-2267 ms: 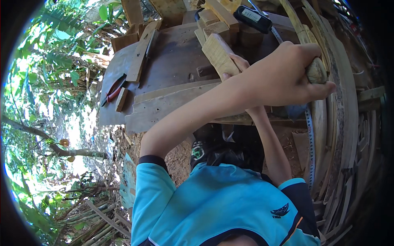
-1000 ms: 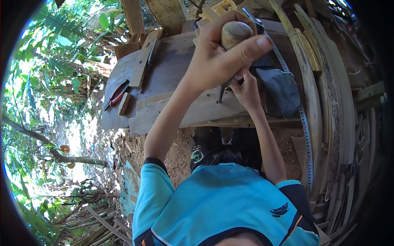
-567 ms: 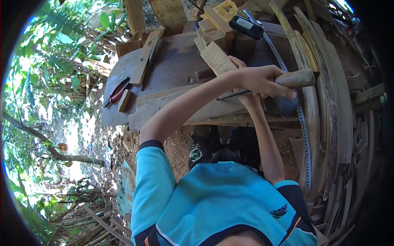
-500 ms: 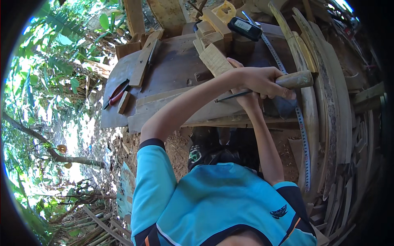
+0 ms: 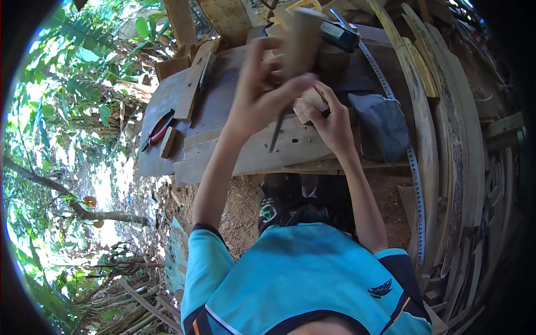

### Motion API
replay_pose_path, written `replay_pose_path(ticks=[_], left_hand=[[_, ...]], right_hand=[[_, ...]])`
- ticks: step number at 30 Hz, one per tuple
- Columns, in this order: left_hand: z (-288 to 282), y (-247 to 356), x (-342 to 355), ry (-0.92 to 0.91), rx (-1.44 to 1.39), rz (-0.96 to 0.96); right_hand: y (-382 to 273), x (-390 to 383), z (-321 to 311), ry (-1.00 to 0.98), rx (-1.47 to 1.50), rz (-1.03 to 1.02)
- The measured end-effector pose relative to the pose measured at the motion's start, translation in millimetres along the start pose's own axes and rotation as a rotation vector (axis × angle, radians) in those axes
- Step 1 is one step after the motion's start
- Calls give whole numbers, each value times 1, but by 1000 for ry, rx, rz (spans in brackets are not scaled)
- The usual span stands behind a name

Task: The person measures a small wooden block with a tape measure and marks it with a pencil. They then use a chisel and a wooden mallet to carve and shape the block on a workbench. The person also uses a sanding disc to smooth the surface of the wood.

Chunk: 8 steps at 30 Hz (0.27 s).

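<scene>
My left hand [image 5: 254, 103] is around a chisel, with the thumb and fingers loosely spread along its thick wooden handle [image 5: 301, 44]. Motion blurs the handle, which tilts up toward the far side of the bench. Below the thumb, the thin dark chisel shaft [image 5: 276, 131] slants down to a board [image 5: 240, 151] on the bench's near side. Just right of it, my right hand [image 5: 333, 120] grips a pale wooden block [image 5: 310, 106], its fingers and thumb closed on the sides. Part of the block is hidden by that hand.
Red-handled pliers [image 5: 159, 131] and a small wood piece [image 5: 168, 143] lie on the bench's left. A grey cloth-like bundle [image 5: 385, 125] lies right of my hands, beside a stretched tape measure [image 5: 417, 206]. Behind is a dark case [image 5: 340, 36]; long planks [image 5: 446, 128] line the right side.
My left hand has swung left and back with the chisel, turning its handle from pointing right to pointing away. The wooden block, in my right hand, now sits nearer me. The grey bundle is uncovered.
</scene>
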<state>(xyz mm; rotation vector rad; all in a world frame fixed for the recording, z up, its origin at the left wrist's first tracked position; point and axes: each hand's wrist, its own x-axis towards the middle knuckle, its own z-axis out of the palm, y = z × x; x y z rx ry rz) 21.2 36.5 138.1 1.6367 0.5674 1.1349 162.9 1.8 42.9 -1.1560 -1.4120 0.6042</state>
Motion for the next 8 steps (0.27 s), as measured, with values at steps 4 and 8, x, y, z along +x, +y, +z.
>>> replay_pose_path(ticks=[4, 8], left_hand=[[-18, -17, -16, 425, -358, 43], [-54, -15, -30, 145, -651, 16]], right_hand=[[3, 2, 3, 8, -7, -35], [1, 2, 1, -21, 53, 83]])
